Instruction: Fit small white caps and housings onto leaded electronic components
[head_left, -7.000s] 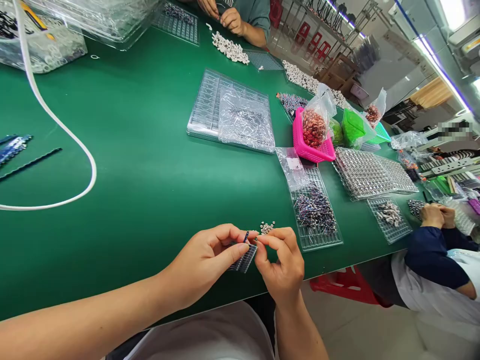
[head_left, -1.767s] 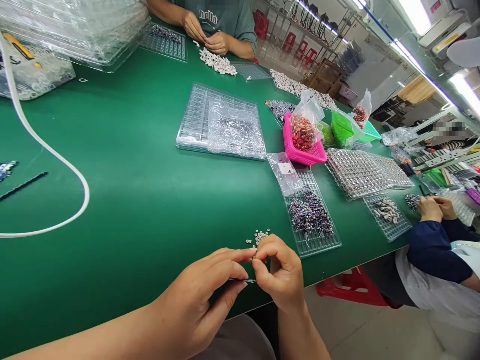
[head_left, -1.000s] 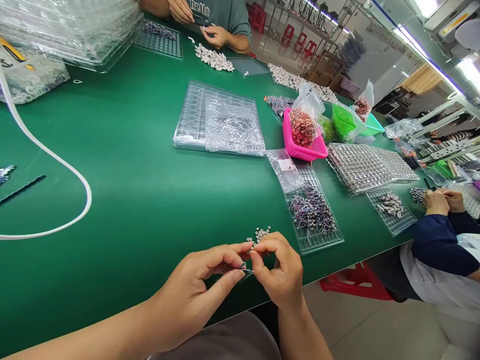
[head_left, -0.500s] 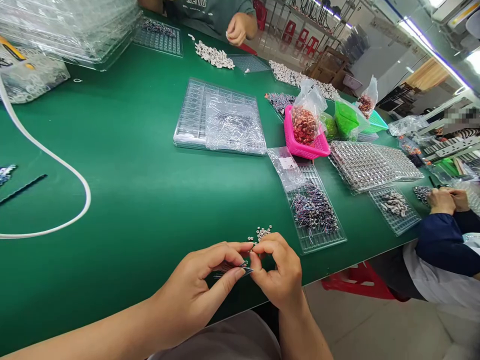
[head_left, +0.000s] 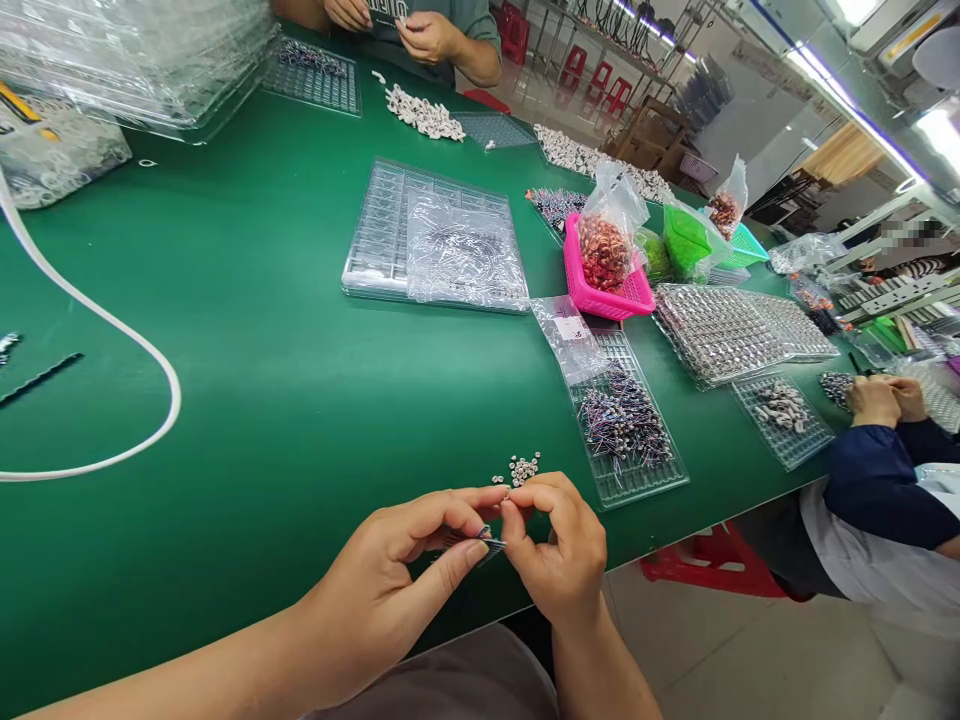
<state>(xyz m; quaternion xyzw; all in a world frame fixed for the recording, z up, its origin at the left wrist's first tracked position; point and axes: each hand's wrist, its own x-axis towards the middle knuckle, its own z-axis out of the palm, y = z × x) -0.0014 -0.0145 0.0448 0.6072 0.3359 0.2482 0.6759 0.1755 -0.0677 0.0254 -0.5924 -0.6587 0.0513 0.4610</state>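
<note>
Small dark comb-like strip pinched over smooth green tabletop (head_left: 285, 380)

The thin dark ribbed strip (head_left: 480, 541) is gripped by the left hand (head_left: 390, 590), fingers closed; its end is pinched by the right hand (head_left: 562, 550). Tiny pale ring-shaped beads (head_left: 521, 468) lie just beyond, a clear gridded plastic tray (head_left: 626, 425) further right.
</note>
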